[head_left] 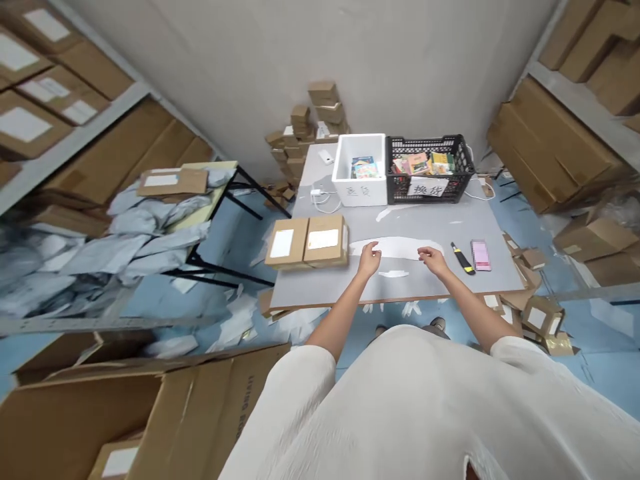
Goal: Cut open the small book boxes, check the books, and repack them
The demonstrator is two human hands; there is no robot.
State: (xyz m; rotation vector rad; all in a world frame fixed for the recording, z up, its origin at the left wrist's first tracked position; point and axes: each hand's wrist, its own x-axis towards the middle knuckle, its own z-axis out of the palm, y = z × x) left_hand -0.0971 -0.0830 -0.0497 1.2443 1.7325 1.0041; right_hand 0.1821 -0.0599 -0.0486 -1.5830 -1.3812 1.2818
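Observation:
My left hand (369, 259) hovers over the front part of the grey table (320, 287), fingers loosely curved and apart, holding nothing that I can see. Facing it, my right hand (433, 259) is held likewise, its fingers pointing left and no object visible in them. Between and behind the hands lies a long white patch (400, 247) on the tabletop; whether it is paper or bare surface I cannot make out. Left of my left hand sit two brown cardboard boxes (313, 241) with white labels. A black and yellow utility knife (463, 259) and a pink-screened phone (481, 255) lie right of my right hand.
At the table's back stand a white foam box (345, 190) and a black plastic crate (457, 190), both holding booklets. Grey mailing bags (145, 233) cover a side table on the left. An open carton (210, 407) is at lower left; shelves with cartons flank both sides.

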